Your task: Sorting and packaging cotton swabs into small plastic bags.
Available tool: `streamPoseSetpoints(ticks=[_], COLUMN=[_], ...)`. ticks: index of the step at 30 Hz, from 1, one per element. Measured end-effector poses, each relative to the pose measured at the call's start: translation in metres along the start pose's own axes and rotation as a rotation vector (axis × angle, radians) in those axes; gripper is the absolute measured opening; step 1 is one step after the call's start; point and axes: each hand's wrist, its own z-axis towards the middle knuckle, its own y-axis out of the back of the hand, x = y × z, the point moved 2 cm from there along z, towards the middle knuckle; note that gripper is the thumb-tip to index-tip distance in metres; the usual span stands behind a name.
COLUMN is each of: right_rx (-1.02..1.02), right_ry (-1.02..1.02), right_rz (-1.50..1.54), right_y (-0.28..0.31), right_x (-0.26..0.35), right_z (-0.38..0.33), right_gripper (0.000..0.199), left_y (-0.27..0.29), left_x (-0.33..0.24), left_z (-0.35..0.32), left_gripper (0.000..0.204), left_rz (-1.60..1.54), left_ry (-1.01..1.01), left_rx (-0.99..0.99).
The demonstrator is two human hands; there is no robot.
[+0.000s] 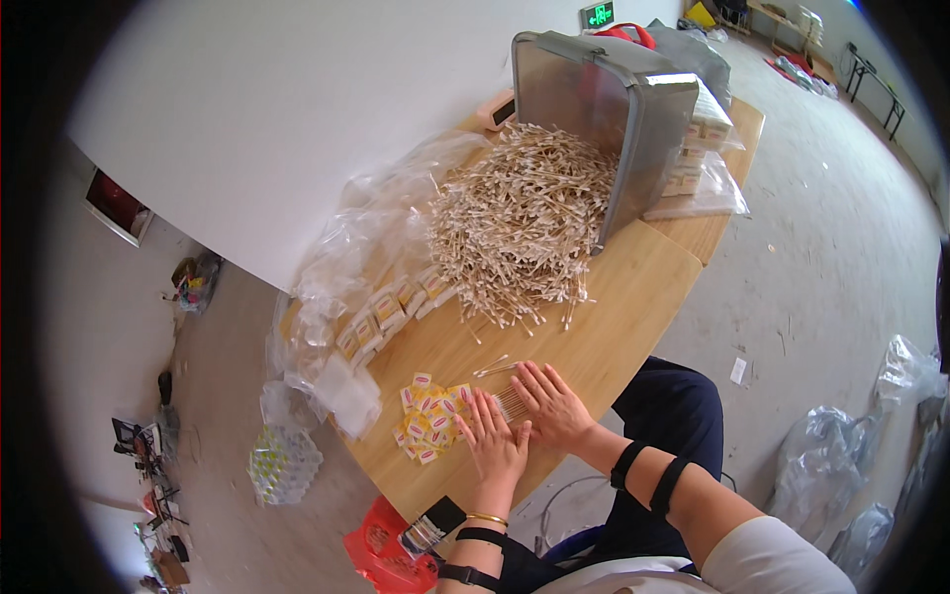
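Observation:
Both my hands lie with fingers stretched out at the near part of the wooden table [604,297]. A small row of cotton swabs [510,404] lies between them, and the hands flank and touch its ends. Over its left side is my left hand [493,444], beside a scattered pile of small yellow and white printed cards [427,421]. My right hand [554,408] is on its right side, fingers straight and close together. A few loose cotton swabs [497,367] rest just beyond the fingertips. Farther back, a big heap of cotton swabs [524,223] spills from a tipped grey bin [618,148].
Small packed boxes [386,309] line the left side near clear plastic bags [361,233]. Bagged packs [698,163] stand behind the bin. A red bag [381,549] and a black phone-like object [432,525] are by the near table edge. Plastic sacks [826,465] lie on the floor, right.

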Motion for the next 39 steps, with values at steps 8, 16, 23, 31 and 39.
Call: streamPoseSetpoints(ticks=[8, 16, 23, 31, 39], right_rx=[-0.002, 0.002, 0.061, 0.097, 0.129], right_ry=[0.015, 0.073, 0.158, 0.330, 0.387], right_rz=[-0.041, -0.031, -0.044, 0.011, 0.012], right_y=[-0.002, -0.003, -0.011, -0.030, -0.047], right_x=[0.000, 0.029, 0.074, 0.137, 0.190], right_z=[-0.002, -0.018, -0.041, -0.047, -0.045], right_gripper=[0.088, 0.092, 0.091, 0.088, 0.083], left_y=[0.012, 0.050, 0.080, 0.028, 0.007], left_x=[0.003, 0.063, 0.096, 0.185, 0.194], left_z=[-0.009, -0.082, -0.149, -0.237, -0.228], left_gripper=[0.087, 0.026, 0.010, 0.040, 0.049], left_rz=[-0.040, -0.225, -0.239, -0.408, -0.547], left_ry=[0.062, 0.263, 0.324, 0.735, 0.926], left_rx=[-0.027, -0.275, -0.482, -0.661, -0.550])
